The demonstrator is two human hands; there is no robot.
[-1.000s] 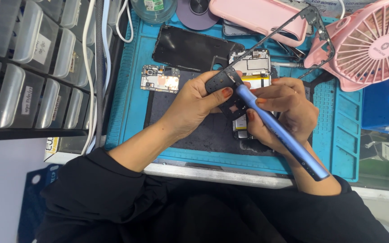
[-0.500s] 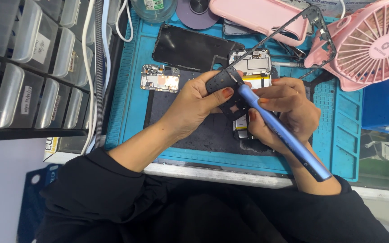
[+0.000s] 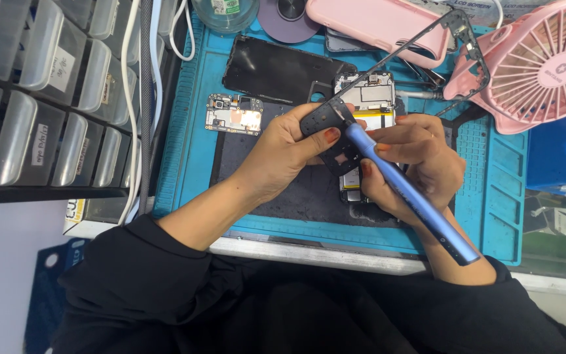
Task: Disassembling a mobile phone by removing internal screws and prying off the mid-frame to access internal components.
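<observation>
My left hand (image 3: 282,152) holds a small black plastic cover piece (image 3: 327,131) above the dark work mat. My right hand (image 3: 414,164) grips a long blue electric screwdriver (image 3: 409,193), its tip pointing up-left against that black piece. Under my hands lies an opened phone (image 3: 369,92) with its battery and boards exposed, mostly hidden by my fingers. A loose circuit board (image 3: 234,121) lies on the mat to the left of my left hand.
A black phone back panel (image 3: 276,69) lies beyond the board on the blue repair mat (image 3: 191,151). A pink fan (image 3: 545,62) stands at the right, a pink phone case (image 3: 388,23) at the back. Grey parts drawers (image 3: 40,98) fill the left side. A thin black phone frame (image 3: 463,39) leans near the fan.
</observation>
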